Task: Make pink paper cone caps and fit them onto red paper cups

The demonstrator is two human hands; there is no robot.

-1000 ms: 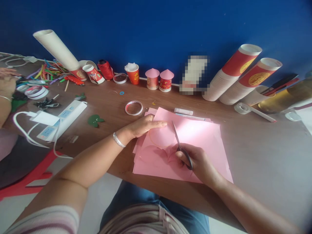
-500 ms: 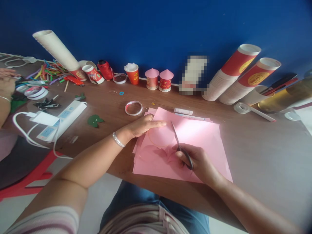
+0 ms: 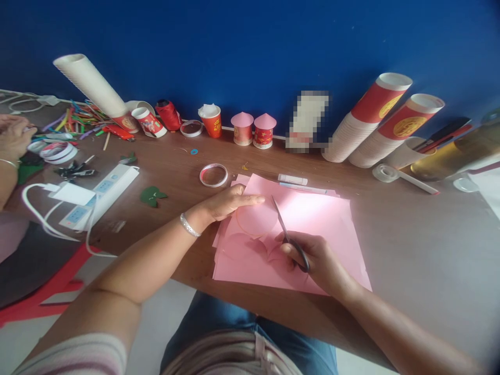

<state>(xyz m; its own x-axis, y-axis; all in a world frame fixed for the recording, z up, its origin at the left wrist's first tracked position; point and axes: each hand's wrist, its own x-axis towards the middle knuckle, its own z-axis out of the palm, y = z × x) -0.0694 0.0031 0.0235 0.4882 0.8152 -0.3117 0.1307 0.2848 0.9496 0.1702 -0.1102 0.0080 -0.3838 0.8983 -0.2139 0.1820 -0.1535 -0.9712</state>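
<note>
My left hand point(image 3: 231, 202) pinches a piece of pink paper point(image 3: 255, 216) by its left side, thumb on top and fingers underneath. A curved outline is drawn on that piece. My right hand point(image 3: 308, 255) is closed around the dark handles of a pair of scissors point(image 3: 300, 252), whose blades point up and away at the right edge of the held piece. Below both hands lies a stack of pink sheets point(image 3: 332, 224), its top bright with light. Part of the paper near the right fingers is hidden by that hand.
A roll of tape point(image 3: 213, 176), a glue stick point(image 3: 292, 179) and a green scrap point(image 3: 153, 196) lie nearby. A power strip point(image 3: 99, 198) sits left. Stacked paper cups point(image 3: 377, 117) and two pink-roofed cups point(image 3: 264, 131) stand along the blue wall. Another person's hand point(image 3: 15, 133) is at far left.
The view has shifted very slightly. My hands, the scissors and the pink paper keep nearly the same places. The other person's hand at far left has moved a little to the right.
</note>
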